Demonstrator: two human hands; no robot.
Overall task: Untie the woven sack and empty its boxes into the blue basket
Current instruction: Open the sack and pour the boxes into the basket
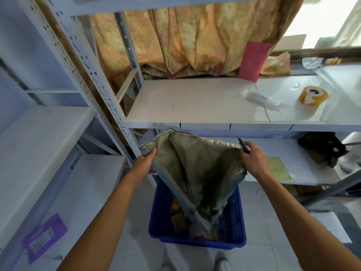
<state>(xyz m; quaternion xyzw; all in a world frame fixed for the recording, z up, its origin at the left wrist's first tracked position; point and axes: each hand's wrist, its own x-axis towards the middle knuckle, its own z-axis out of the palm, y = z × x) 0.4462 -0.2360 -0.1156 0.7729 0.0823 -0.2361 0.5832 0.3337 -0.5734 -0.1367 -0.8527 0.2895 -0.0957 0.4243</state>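
Note:
A grey-green woven sack (197, 169) hangs upside down over the blue basket (237, 222) on the floor, its lower end reaching inside the basket. My left hand (144, 165) grips the sack's upper left corner. My right hand (254, 159) grips the upper right corner and also holds a dark pen. Several small yellow and brown boxes (177, 220) lie in the basket, partly hidden by the sack.
White metal shelving (195, 102) stands right behind the basket and to the left. On the shelves lie a roll of tape (312, 97), a plastic wrapper (259, 98), a pink sheet (254, 61) and a purple packet (44, 237). A patterned curtain (185, 42) hangs at the back.

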